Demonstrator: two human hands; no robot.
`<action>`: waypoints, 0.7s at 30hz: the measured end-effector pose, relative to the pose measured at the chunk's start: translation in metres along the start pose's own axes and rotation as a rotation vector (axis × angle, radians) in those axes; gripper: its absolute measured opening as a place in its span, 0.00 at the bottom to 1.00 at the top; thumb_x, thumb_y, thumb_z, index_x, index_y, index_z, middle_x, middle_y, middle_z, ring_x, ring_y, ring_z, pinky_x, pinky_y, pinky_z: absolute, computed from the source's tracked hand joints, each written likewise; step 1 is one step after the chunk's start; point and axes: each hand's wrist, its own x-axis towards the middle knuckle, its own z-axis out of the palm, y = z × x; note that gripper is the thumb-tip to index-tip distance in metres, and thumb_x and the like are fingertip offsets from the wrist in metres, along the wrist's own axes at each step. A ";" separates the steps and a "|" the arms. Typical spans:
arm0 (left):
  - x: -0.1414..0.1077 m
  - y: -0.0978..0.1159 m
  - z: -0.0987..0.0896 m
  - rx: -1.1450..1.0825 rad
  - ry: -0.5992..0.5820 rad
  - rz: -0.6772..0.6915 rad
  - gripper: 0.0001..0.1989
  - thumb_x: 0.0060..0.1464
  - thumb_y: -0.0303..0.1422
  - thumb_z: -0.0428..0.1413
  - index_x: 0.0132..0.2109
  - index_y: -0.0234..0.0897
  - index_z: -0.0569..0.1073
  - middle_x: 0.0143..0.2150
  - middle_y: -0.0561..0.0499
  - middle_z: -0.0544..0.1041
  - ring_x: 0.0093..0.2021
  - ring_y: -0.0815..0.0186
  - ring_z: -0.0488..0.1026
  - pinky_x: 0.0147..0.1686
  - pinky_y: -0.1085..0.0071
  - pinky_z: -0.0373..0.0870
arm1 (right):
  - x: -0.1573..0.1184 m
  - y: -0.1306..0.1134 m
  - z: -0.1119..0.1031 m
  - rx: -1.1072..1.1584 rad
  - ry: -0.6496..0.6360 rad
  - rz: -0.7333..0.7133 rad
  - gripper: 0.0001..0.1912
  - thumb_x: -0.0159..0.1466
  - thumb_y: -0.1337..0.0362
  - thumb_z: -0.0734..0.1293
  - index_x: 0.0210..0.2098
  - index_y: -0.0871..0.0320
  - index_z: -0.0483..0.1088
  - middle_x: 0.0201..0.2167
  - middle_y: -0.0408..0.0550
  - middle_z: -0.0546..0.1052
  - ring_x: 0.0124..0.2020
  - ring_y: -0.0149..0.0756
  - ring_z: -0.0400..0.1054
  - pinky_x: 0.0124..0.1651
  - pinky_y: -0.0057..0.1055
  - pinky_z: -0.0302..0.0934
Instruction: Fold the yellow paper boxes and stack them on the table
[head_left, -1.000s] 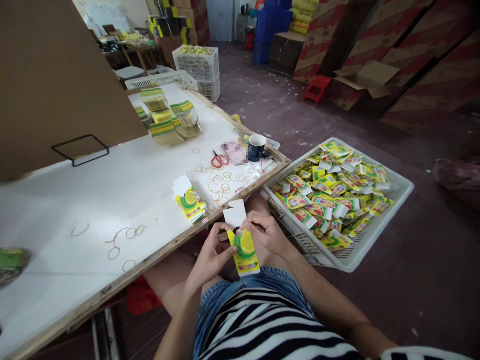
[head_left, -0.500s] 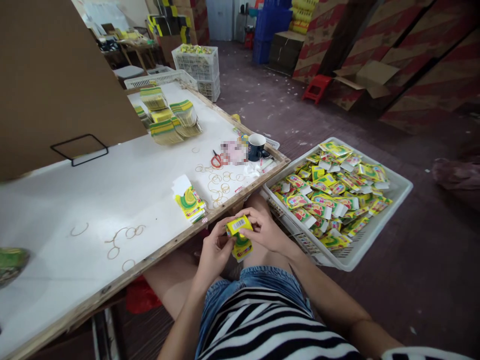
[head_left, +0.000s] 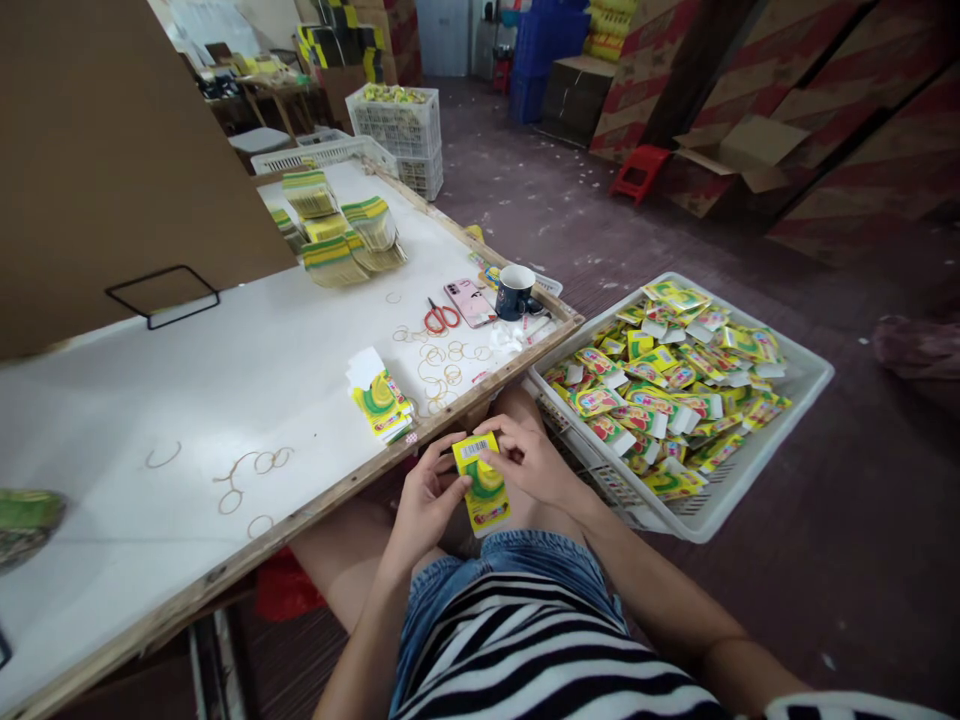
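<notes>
Packet: the yellow-and-green carton is above your lap, just off the tabletop's near edge, its barcode at the far end.
Hands: both clamp that carton; your left hand grips its left edge, thumb on the front, and your right hand holds the upper right corner.
Tabletop: your white tabletop has a worn wooden border; a small pile of cartons lies near its edge, just ahead of your left hand.
Beyond the pile: loose rubber bands, red-handled scissors, a pink phone and a dark mug; more bundled cartons stand farther off.
Left side: a big brown cardboard panel rises from the surface.
Basket: at your right, a pale plastic basket is heaped with similar packets.
Room: a dark reddish floor flecked with white scraps, a red stool, an open box, stacked white crates and blue bins.
</notes>
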 end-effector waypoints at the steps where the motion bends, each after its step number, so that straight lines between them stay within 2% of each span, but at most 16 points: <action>1: 0.000 0.000 0.000 -0.006 -0.013 0.010 0.24 0.52 0.33 0.62 0.55 0.38 0.67 0.49 0.43 0.78 0.45 0.59 0.78 0.42 0.66 0.75 | 0.000 0.002 -0.001 0.028 0.043 -0.011 0.10 0.64 0.61 0.64 0.44 0.56 0.73 0.24 0.40 0.72 0.23 0.29 0.63 0.26 0.26 0.55; 4: 0.001 -0.001 0.005 -0.025 -0.057 0.028 0.22 0.51 0.33 0.63 0.53 0.38 0.69 0.48 0.43 0.79 0.44 0.59 0.78 0.40 0.67 0.75 | -0.003 0.005 0.002 0.136 0.138 -0.021 0.11 0.65 0.58 0.64 0.40 0.56 0.76 0.35 0.48 0.78 0.31 0.33 0.69 0.32 0.30 0.63; 7: 0.002 -0.005 0.014 -0.035 -0.095 0.030 0.22 0.51 0.33 0.63 0.53 0.38 0.68 0.47 0.43 0.79 0.42 0.59 0.78 0.39 0.67 0.76 | -0.007 0.005 0.006 0.231 0.146 -0.008 0.09 0.64 0.58 0.66 0.38 0.56 0.76 0.35 0.48 0.79 0.35 0.37 0.73 0.36 0.33 0.67; 9: 0.005 -0.008 0.015 0.027 -0.052 0.080 0.22 0.54 0.34 0.60 0.55 0.38 0.67 0.48 0.43 0.78 0.45 0.59 0.78 0.44 0.64 0.75 | -0.010 0.003 -0.002 0.155 0.218 -0.047 0.08 0.64 0.59 0.67 0.36 0.56 0.76 0.34 0.49 0.79 0.36 0.38 0.73 0.39 0.36 0.68; 11: 0.012 -0.008 0.005 0.186 0.116 0.197 0.20 0.57 0.35 0.57 0.56 0.38 0.66 0.51 0.42 0.76 0.51 0.59 0.74 0.53 0.61 0.70 | -0.012 0.002 -0.021 -0.071 0.436 -0.109 0.09 0.64 0.60 0.67 0.33 0.57 0.76 0.33 0.50 0.77 0.37 0.40 0.71 0.43 0.40 0.67; 13: 0.022 -0.006 -0.017 0.429 0.411 0.317 0.21 0.57 0.35 0.56 0.57 0.38 0.65 0.55 0.41 0.72 0.58 0.58 0.69 0.59 0.59 0.63 | -0.013 0.003 -0.047 -0.383 0.758 -0.141 0.10 0.63 0.58 0.68 0.32 0.57 0.77 0.34 0.53 0.75 0.40 0.43 0.69 0.48 0.45 0.64; 14: 0.027 -0.005 -0.031 0.563 0.585 0.347 0.22 0.56 0.35 0.56 0.57 0.37 0.65 0.57 0.39 0.70 0.59 0.57 0.67 0.60 0.57 0.61 | -0.014 0.004 -0.059 -0.499 0.866 -0.137 0.11 0.63 0.57 0.68 0.33 0.58 0.78 0.36 0.54 0.75 0.42 0.45 0.68 0.50 0.48 0.63; 15: 0.032 -0.003 -0.046 0.692 0.736 0.305 0.24 0.54 0.35 0.58 0.57 0.35 0.64 0.56 0.38 0.69 0.58 0.55 0.66 0.59 0.55 0.61 | -0.015 0.006 -0.068 -0.569 0.913 -0.138 0.12 0.62 0.56 0.68 0.35 0.58 0.78 0.38 0.55 0.74 0.44 0.46 0.67 0.52 0.50 0.61; 16: 0.037 -0.003 -0.061 0.799 0.832 0.190 0.27 0.51 0.35 0.60 0.57 0.34 0.63 0.51 0.38 0.71 0.55 0.53 0.68 0.57 0.53 0.62 | -0.016 0.007 -0.075 -0.598 0.917 -0.134 0.12 0.63 0.56 0.68 0.36 0.58 0.78 0.38 0.55 0.74 0.45 0.46 0.67 0.53 0.50 0.60; 18: 0.044 -0.003 -0.085 0.862 0.864 0.014 0.27 0.48 0.36 0.62 0.54 0.32 0.65 0.38 0.45 0.74 0.44 0.54 0.72 0.48 0.55 0.67 | -0.017 0.010 -0.076 -0.550 0.830 -0.119 0.12 0.64 0.56 0.66 0.36 0.58 0.77 0.37 0.54 0.74 0.43 0.44 0.67 0.50 0.46 0.62; 19: 0.046 -0.004 -0.093 0.858 0.851 -0.036 0.26 0.47 0.35 0.62 0.52 0.32 0.66 0.32 0.49 0.72 0.38 0.56 0.72 0.43 0.58 0.68 | -0.017 0.011 -0.071 -0.498 0.775 -0.102 0.12 0.65 0.57 0.65 0.36 0.58 0.77 0.36 0.53 0.75 0.40 0.42 0.68 0.46 0.43 0.63; 21: 0.048 -0.005 -0.104 0.823 0.826 -0.045 0.24 0.47 0.34 0.62 0.50 0.32 0.67 0.26 0.55 0.69 0.29 0.60 0.71 0.34 0.65 0.67 | -0.016 0.011 -0.055 -0.388 0.686 -0.065 0.11 0.65 0.59 0.64 0.35 0.58 0.76 0.34 0.51 0.76 0.33 0.38 0.67 0.39 0.37 0.64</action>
